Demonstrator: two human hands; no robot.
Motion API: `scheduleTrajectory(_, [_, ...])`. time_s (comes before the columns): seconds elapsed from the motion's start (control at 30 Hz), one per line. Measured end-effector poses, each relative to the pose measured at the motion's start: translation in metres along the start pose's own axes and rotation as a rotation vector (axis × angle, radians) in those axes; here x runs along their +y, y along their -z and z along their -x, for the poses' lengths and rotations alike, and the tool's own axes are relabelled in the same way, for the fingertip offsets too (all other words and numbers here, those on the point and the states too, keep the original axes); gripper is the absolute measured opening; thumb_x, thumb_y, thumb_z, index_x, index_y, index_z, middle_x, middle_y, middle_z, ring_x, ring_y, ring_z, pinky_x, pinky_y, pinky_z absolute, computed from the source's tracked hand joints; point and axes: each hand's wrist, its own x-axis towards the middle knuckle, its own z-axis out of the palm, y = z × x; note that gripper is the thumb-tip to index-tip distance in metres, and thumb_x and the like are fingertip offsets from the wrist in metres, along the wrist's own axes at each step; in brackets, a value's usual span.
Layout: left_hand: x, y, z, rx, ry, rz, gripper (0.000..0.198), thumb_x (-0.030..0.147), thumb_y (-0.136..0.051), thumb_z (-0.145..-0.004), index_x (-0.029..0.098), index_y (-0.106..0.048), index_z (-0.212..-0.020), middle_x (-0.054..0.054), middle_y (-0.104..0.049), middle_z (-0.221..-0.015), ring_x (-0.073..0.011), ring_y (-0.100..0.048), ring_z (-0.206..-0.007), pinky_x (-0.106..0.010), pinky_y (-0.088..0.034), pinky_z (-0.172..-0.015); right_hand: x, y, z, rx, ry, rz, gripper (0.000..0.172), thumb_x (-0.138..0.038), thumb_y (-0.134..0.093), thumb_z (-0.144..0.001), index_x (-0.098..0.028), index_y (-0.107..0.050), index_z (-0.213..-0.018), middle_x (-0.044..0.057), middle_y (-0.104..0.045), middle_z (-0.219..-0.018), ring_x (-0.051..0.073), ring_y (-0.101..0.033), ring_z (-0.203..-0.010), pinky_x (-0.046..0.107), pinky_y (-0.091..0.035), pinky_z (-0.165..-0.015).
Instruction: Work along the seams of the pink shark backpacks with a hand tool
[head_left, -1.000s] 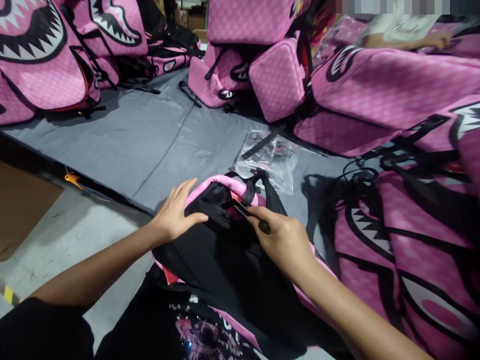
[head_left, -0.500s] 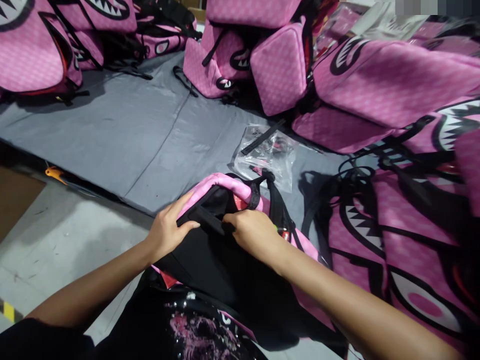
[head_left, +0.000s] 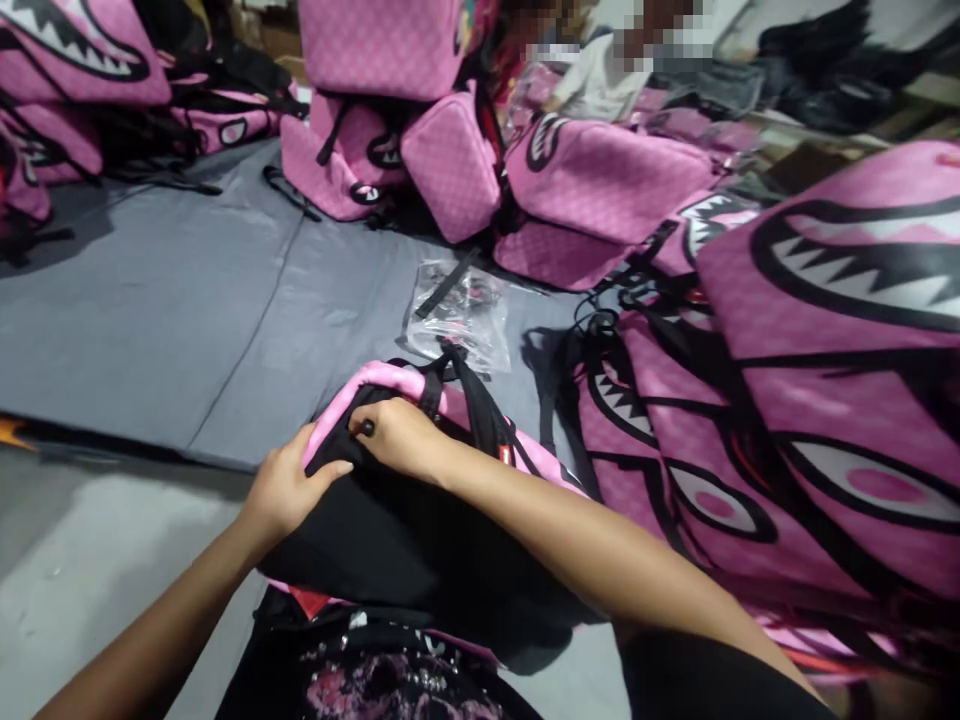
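A pink-and-black backpack (head_left: 450,540) leans against the table edge in front of my body, its black side facing up. My left hand (head_left: 289,485) grips its pink upper rim at the left, thumb over the black side and fingers behind. Close beside it, my right hand (head_left: 401,435) is closed at the black edge under the rim. A small dark round end (head_left: 367,427) shows at its fist; what it belongs to is hidden. Black straps (head_left: 480,400) and a small red tag (head_left: 505,455) lie to the right of this hand.
A grey-covered table (head_left: 172,290) stretches ahead and left. On it lies a clear plastic bag (head_left: 465,315) with a black strip across it. Pink backpacks with shark mouths crowd the back, and a large shark-mouth backpack (head_left: 840,400) stands close at right. Another person's white top (head_left: 600,85) shows beyond.
The view has swung to the right. My right hand has moved left along the backpack's upper edge, close to my left hand, which keeps its hold on the rim.
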Motion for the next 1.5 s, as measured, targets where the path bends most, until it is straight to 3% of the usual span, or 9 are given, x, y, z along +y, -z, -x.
scheduleTrajectory(0.2, [-0.003, -0.001, 0.003, 0.02, -0.022, -0.042, 0.054, 0.054, -0.062, -0.084, 0.021, -0.057, -0.127, -0.005, -0.073, -0.117, -0.0274, -0.067, -0.112, -0.036, -0.052, -0.094, 0.002, 0.009, 0.003, -0.058, 0.091, -0.101, 0.016, -0.008, -0.06, -0.086, -0.013, -0.074, -0.094, 0.003, -0.071, -0.085, 0.009, -0.058, -0.069, 0.02, -0.035, -0.061])
scheduleTrajectory(0.37, [-0.002, -0.003, 0.008, 0.042, -0.064, -0.099, 0.061, 0.054, -0.061, -0.085, 0.018, -0.054, -0.134, -0.009, -0.071, -0.122, -0.0298, -0.066, -0.115, -0.038, -0.052, -0.095, -0.006, 0.014, 0.009, 0.004, 0.029, -0.26, 0.014, -0.023, -0.077, -0.081, -0.011, -0.071, -0.087, 0.0, -0.066, -0.074, 0.008, -0.056, -0.061, 0.019, -0.037, -0.058])
scheduleTrajectory(0.47, [-0.004, -0.006, 0.008, 0.064, -0.093, -0.074, 0.062, 0.056, -0.062, -0.083, 0.018, -0.055, -0.132, -0.009, -0.071, -0.12, -0.0299, -0.067, -0.113, -0.039, -0.052, -0.094, -0.006, 0.016, 0.007, -0.128, -0.042, -0.344, 0.008, -0.018, -0.065, -0.088, -0.012, -0.069, -0.088, -0.003, -0.059, -0.063, 0.007, -0.053, -0.048, 0.019, -0.035, -0.049])
scheduleTrajectory(0.53, [-0.005, -0.009, 0.008, 0.082, -0.097, -0.05, 0.062, 0.056, -0.064, -0.082, 0.018, -0.057, -0.131, -0.009, -0.071, -0.121, -0.0296, -0.066, -0.114, -0.038, -0.053, -0.094, -0.004, 0.019, 0.009, -0.203, -0.061, -0.389, 0.018, -0.011, -0.053, -0.091, -0.013, -0.069, -0.098, -0.004, -0.059, -0.063, 0.006, -0.052, -0.043, 0.018, -0.035, -0.046])
scheduleTrajectory(0.73, [-0.006, -0.012, 0.007, 0.091, -0.08, -0.053, 0.062, 0.051, -0.068, -0.08, 0.015, -0.058, -0.13, -0.011, -0.073, -0.115, -0.0313, -0.068, -0.11, -0.039, -0.054, -0.09, -0.009, 0.024, 0.01, -0.215, -0.079, -0.104, 0.012, -0.014, -0.058, -0.088, -0.015, -0.07, -0.089, -0.004, -0.059, -0.06, 0.007, -0.051, -0.043, 0.02, -0.033, -0.046])
scheduleTrajectory(0.9, [-0.01, -0.013, 0.003, 0.11, -0.102, -0.053, 0.056, 0.047, -0.069, -0.08, 0.016, -0.06, -0.127, -0.01, -0.075, -0.109, -0.0297, -0.071, -0.102, -0.037, -0.056, -0.085, -0.016, 0.017, 0.003, -0.116, -0.014, 0.144, 0.019, -0.014, -0.053, -0.09, -0.014, -0.073, -0.09, 0.006, -0.07, -0.079, 0.015, -0.06, -0.068, 0.025, -0.03, -0.054])
scheduleTrajectory(1.07, [-0.012, -0.013, 0.004, 0.105, -0.112, -0.013, 0.058, 0.048, -0.069, -0.082, 0.017, -0.059, -0.13, -0.009, -0.074, -0.115, -0.0286, -0.07, -0.108, -0.036, -0.056, -0.088, -0.014, 0.021, 0.009, -0.152, 0.088, 0.315, 0.018, -0.016, -0.056, -0.091, -0.016, -0.073, -0.098, 0.009, -0.073, -0.089, 0.019, -0.065, -0.082, 0.027, -0.029, -0.058])
scheduleTrajectory(1.2, [-0.016, -0.015, 0.005, 0.119, -0.15, -0.004, 0.059, 0.05, -0.068, -0.083, 0.018, -0.057, -0.131, -0.008, -0.073, -0.118, -0.0277, -0.068, -0.111, -0.036, -0.055, -0.092, -0.012, 0.021, 0.01, -0.189, 0.122, 0.388, 0.018, -0.018, -0.055, -0.093, -0.015, -0.071, -0.101, 0.009, -0.073, -0.088, 0.019, -0.066, -0.081, 0.028, -0.031, -0.059])
scheduleTrajectory(1.5, [-0.018, -0.016, 0.004, 0.083, -0.101, -0.016, 0.054, 0.046, -0.066, -0.084, 0.021, -0.057, -0.131, -0.007, -0.073, -0.116, -0.0274, -0.069, -0.11, -0.036, -0.055, -0.092, 0.005, -0.005, 0.017, -0.103, 0.253, 0.465, 0.021, -0.012, -0.051, -0.09, -0.014, -0.063, -0.107, 0.008, -0.07, -0.096, 0.017, -0.061, -0.073, 0.03, -0.026, -0.057])
